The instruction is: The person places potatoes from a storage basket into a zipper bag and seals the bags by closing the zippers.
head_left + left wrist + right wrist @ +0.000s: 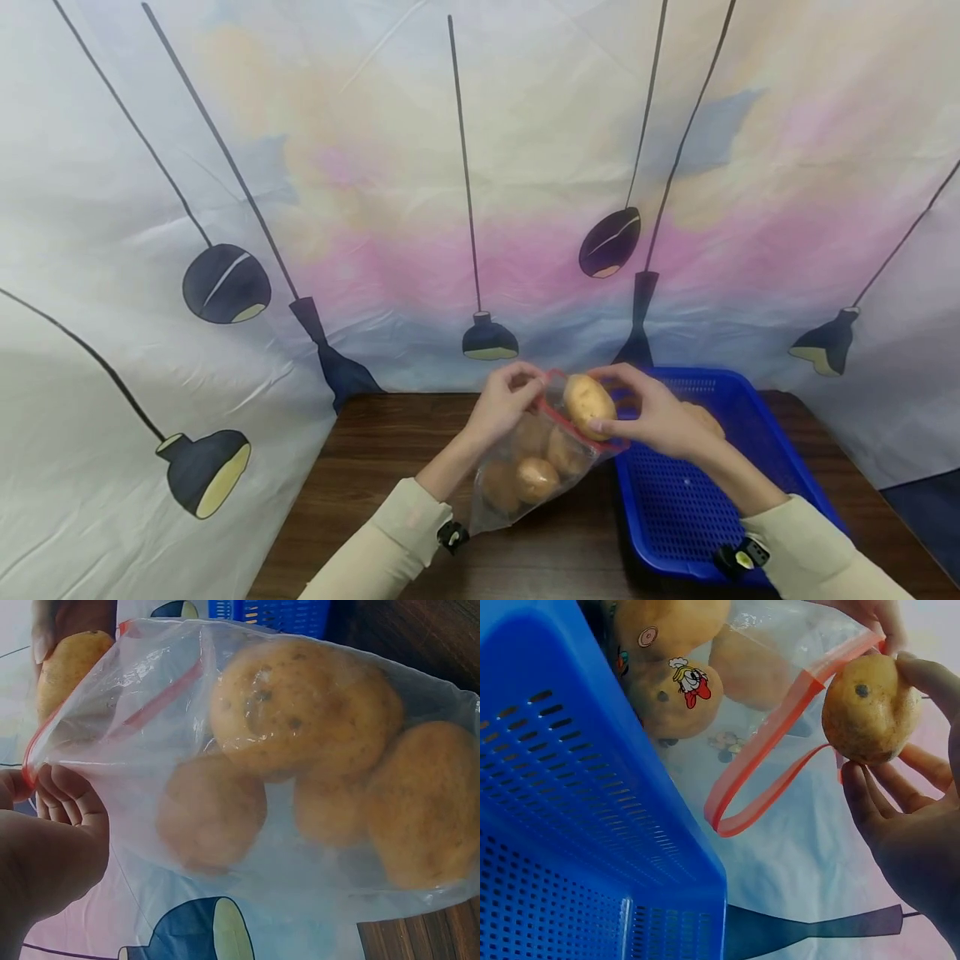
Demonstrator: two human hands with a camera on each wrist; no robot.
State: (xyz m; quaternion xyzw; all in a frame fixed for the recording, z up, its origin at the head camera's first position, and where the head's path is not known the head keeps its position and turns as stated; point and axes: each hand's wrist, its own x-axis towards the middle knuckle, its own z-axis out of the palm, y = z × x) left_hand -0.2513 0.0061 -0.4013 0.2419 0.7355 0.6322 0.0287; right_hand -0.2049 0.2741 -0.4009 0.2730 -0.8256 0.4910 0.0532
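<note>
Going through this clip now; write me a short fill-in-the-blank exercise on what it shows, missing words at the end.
1. The potato at the mouth of the clear bag is in the right hand, while the bag's edge is pinched by the ____ hand.
2. The perforated basket is coloured ____.
3. In the head view, the basket stands to the ____ of the bag.
4. The brown tabletop shows a ____ grain.

Missing words: left; blue; right; wood.

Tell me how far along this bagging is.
Done: several potatoes lie inside the bag. In hand: the right hand holds another potato at the bag's mouth, while the left hand pinches its edge. Left, apparently: letting that potato in, plus one in the basket.
</note>
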